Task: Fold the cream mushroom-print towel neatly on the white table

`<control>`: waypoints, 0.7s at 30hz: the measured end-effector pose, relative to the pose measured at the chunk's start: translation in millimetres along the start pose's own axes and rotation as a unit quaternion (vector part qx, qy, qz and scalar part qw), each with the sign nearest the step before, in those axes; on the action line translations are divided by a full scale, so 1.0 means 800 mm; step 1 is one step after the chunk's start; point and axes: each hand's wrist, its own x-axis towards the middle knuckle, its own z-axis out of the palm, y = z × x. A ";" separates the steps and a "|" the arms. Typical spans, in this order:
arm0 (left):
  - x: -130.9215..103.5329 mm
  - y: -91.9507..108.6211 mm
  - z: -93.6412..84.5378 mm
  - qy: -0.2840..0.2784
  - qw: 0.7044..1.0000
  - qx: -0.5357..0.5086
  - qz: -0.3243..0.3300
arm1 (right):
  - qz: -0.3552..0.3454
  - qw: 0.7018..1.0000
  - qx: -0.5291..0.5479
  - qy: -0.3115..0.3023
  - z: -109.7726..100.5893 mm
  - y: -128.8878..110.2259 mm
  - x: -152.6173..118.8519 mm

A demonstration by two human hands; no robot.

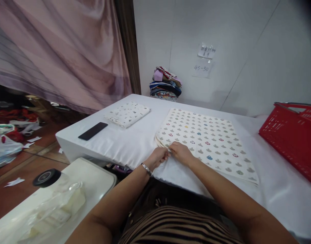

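A cream cloth (203,142) with grey, red and blue printed figures lies spread flat in layers on the white-covered table (135,145). At its near left corner my left hand (159,156), below a silver bracelet on the wrist, has its fingers closed together on the cloth's edge. Touching the same corner, my right hand (181,152) pinches the edge from the right. The fingertips of both hands nearly meet, and they partly hide the corner. A second, folded printed cloth (130,114) rests farther left on the table.
A black phone-like slab (93,131) lies at the table's left. A red basket (292,135) stands at the right edge. Folded fabrics (165,84) are stacked by the wall. At the lower left, a white surface (94,173) holds a black round object (46,177) and plastic bags (58,213).
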 end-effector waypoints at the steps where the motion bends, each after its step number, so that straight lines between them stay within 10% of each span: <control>1: -0.001 0.001 0.000 -0.004 1.000 -0.006 0.000 | -0.004 1.000 0.001 -0.001 0.001 0.000 0.000; 9: -0.001 0.007 0.001 -0.005 1.000 -0.009 0.009 | -0.038 0.995 0.087 0.015 -0.004 0.006 -0.012; 15: 0.003 0.007 0.003 0.002 1.000 0.011 0.021 | 0.067 0.991 0.078 0.086 -0.030 0.074 -0.035; 21: 0.001 0.004 0.002 0.014 0.999 0.006 0.031 | 0.064 0.997 -0.037 -0.004 -0.031 0.124 -0.046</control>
